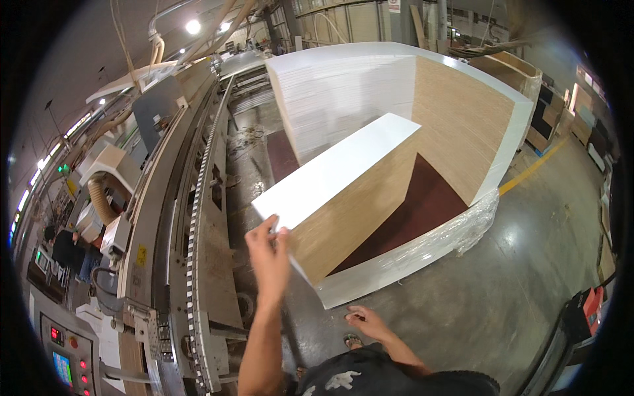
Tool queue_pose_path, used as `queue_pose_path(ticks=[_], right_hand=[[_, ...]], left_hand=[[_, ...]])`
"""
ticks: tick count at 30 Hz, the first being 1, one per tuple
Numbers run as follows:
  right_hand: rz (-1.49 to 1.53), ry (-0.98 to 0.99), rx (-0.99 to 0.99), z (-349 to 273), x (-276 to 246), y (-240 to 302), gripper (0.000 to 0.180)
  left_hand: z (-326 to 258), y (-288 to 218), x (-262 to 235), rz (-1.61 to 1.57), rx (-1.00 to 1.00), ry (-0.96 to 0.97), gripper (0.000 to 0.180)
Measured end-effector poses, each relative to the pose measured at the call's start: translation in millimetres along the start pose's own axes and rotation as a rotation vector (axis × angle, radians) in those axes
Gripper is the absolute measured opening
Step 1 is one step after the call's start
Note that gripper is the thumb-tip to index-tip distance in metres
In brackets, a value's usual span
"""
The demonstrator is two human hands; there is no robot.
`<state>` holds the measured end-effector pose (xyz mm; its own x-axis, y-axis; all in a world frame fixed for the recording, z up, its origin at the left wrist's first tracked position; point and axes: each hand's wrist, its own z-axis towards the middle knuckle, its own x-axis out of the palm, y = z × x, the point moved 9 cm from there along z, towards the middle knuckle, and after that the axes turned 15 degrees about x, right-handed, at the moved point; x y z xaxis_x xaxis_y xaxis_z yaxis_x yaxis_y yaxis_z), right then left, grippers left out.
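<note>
White top board on the low brown-edged stack, roughly mid-view. Probably stiff, not too heavy singly, maybe slick on that smooth face, corners likely easy to chip. Better held by both long edges than one corner. Left hand at the near corner, hard to tell if actually pinching. Right hand empty, fingers loosely curled. Beyond: dark red sheet alongside, taller white pile behind.

Yellow label on the machine, red-and-white sign on a grey pillar, red lit digits on the control panel, coloured screen below, its text too small to read.
</note>
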<state>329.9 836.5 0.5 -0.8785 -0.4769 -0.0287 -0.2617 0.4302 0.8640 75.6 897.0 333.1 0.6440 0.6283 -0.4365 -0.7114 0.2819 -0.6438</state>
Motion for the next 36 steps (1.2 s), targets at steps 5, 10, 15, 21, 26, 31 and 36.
queue_pose_path(ticks=[5,10,15,21,26,31,36], right_hand=[[0.08,-0.127,-0.019,-15.1,-83.3,23.0,0.048],[0.194,-0.023,-0.089,-5.7,-86.8,62.5,0.043],[0.2,0.19,-0.16,-21.6,-31.2,145.4,0.046],[0.517,0.537,-0.195,-44.2,44.9,229.6,0.062],[0.602,0.887,-0.222,-58.9,149.0,264.2,0.062],[0.326,0.95,0.061,-84.9,302.4,215.9,0.037],[0.127,1.01,0.457,-75.0,485.0,80.9,0.02]], left_hand=[[21.0,42.7,-2.3,-0.205,-0.219,0.005,0.037],[28.9,44.5,-15.5,-0.334,-0.512,0.052,0.055],[-7.4,49.5,-61.5,-0.43,-0.593,0.12,0.038],[-137.1,46.0,-237.9,-0.418,-0.669,-0.229,0.031],[-303.3,26.8,-384.0,-0.338,-0.677,-0.611,0.038],[-503.9,-7.4,-450.4,-0.25,-0.749,-1.049,0.04],[-684.7,-14.1,-457.0,-0.158,-0.799,-1.338,0.043]])
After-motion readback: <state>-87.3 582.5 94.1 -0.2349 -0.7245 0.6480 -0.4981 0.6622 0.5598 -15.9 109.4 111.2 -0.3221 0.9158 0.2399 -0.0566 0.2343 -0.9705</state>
